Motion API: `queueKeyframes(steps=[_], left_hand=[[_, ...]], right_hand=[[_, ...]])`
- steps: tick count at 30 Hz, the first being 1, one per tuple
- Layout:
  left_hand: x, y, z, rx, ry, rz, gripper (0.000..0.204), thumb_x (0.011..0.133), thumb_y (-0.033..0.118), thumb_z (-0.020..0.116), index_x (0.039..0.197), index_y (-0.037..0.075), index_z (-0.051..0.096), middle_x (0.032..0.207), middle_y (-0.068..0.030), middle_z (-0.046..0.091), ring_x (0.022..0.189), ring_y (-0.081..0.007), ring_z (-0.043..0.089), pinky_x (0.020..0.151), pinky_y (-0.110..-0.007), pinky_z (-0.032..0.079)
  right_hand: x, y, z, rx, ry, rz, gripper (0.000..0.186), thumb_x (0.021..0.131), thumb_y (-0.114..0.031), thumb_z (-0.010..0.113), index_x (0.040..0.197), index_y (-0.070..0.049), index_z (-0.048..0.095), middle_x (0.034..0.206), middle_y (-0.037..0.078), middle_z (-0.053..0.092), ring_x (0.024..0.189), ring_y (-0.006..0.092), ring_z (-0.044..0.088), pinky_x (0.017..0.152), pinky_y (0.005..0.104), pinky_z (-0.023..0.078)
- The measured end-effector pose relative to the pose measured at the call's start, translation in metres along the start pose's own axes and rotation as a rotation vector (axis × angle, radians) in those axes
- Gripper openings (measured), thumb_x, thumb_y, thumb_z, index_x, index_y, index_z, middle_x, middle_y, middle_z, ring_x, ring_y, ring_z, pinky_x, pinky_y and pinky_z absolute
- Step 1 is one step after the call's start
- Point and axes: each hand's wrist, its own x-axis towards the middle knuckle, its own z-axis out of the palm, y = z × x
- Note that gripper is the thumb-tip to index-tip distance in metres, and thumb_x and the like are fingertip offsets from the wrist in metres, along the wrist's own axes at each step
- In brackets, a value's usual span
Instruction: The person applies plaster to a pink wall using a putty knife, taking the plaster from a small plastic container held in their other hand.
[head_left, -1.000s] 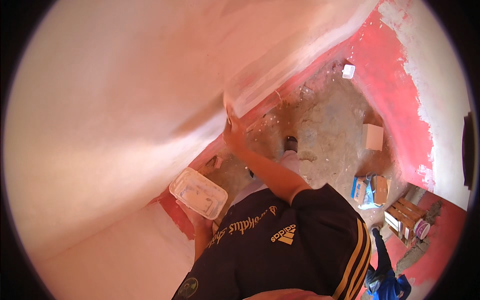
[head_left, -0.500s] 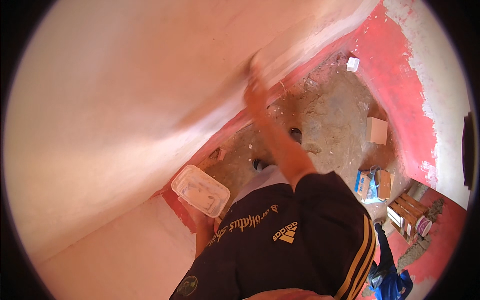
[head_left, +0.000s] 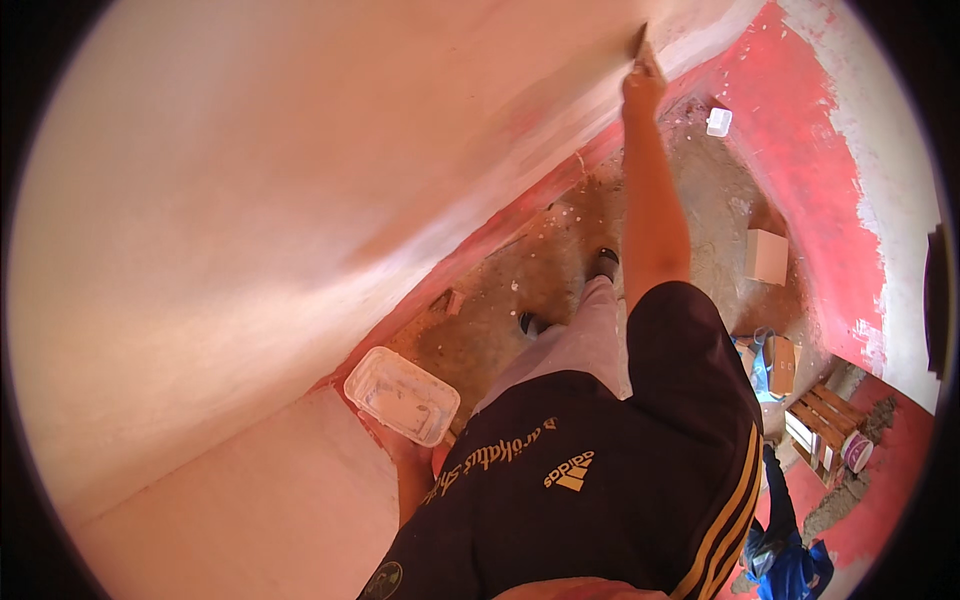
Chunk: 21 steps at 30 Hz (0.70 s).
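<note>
My right arm is stretched far up and away along the large pale plastered wall (head_left: 330, 150). In my right hand (head_left: 643, 84) is a putty knife (head_left: 639, 42), gripped with closed fingers, its dark thin blade at the wall surface. Low on the left, my left hand (head_left: 408, 452) holds a white rectangular plastic tub (head_left: 418, 371) from beneath and from its near side. Whitish filler is smeared over the inside of the tub. Most of the left fingers are hidden under it.
A red band runs along the wall's foot. On the dirty floor (head_left: 540, 270) are a small white container (head_left: 719, 122), a pale box (head_left: 767, 257) and cardboard boxes (head_left: 783, 365). A wooden crate (head_left: 822, 420) stands by a white bucket (head_left: 857, 452). Another person in blue (head_left: 795, 570) is at lower right.
My right hand has swept up and to the right along the wall, and the blurred putty knife now shows clearly. The tub in my left hand has dipped slightly.
</note>
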Motion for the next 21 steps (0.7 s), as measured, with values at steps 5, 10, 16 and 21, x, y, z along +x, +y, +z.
queueKeyframes(steps=[5, 10, 16, 21], left_hand=[[0.001, -0.004, 0.005, -0.139, 0.026, -0.029, 0.027, 0.104, 0.031, 0.049, 0.123, 0.012, 0.052, 0.109, -0.0036, 0.059, 0.097, -0.017, 0.063, 0.076, -0.034, 0.058], [0.009, 0.001, 0.014, -0.175, 0.047, -0.104, 0.035, 0.106, 0.041, 0.04, 0.125, 0.014, 0.052, 0.11, -0.0026, 0.06, 0.099, -0.0201, 0.063, 0.079, -0.039, 0.059], [0.013, -0.016, 0.0, -0.198, -0.068, -0.171, 0.054, 0.106, 0.054, 0.031, 0.143, 0.018, 0.043, 0.134, -0.003, 0.054, 0.121, -0.0242, 0.055, 0.098, -0.044, 0.051], [0.022, -0.023, 0.017, -0.085, -0.064, -0.188, 0.072, 0.101, 0.068, 0.017, 0.153, 0.02, 0.032, 0.148, -0.006, 0.044, 0.134, -0.0297, 0.047, 0.107, -0.047, 0.046]], right_hand=[[-0.214, -0.054, 0.053, -0.156, -0.174, -0.191, 0.047, 0.099, -0.009, 0.047, 0.145, 0.002, 0.047, 0.134, 0.022, 0.06, 0.123, 0.0318, 0.057, 0.105, 0.0412, 0.042], [-0.29, -0.044, -0.011, -0.042, -0.388, 0.465, 0.037, 0.105, -0.024, 0.051, 0.127, 0.002, 0.063, 0.111, 0.007, 0.064, 0.099, 0.0135, 0.057, 0.087, 0.0327, 0.047], [-0.026, -0.036, -0.01, 0.16, -0.001, 0.182, 0.045, 0.103, -0.01, 0.042, 0.147, -0.002, 0.047, 0.096, 0.004, 0.065, 0.065, 0.006, 0.051, 0.053, 0.0207, 0.041], [-0.118, -0.045, 0.039, -0.385, -0.199, 0.028, 0.046, 0.102, -0.021, 0.051, 0.148, -0.011, 0.049, 0.105, 0.011, 0.07, 0.08, 0.0209, 0.061, 0.072, 0.0368, 0.049]])
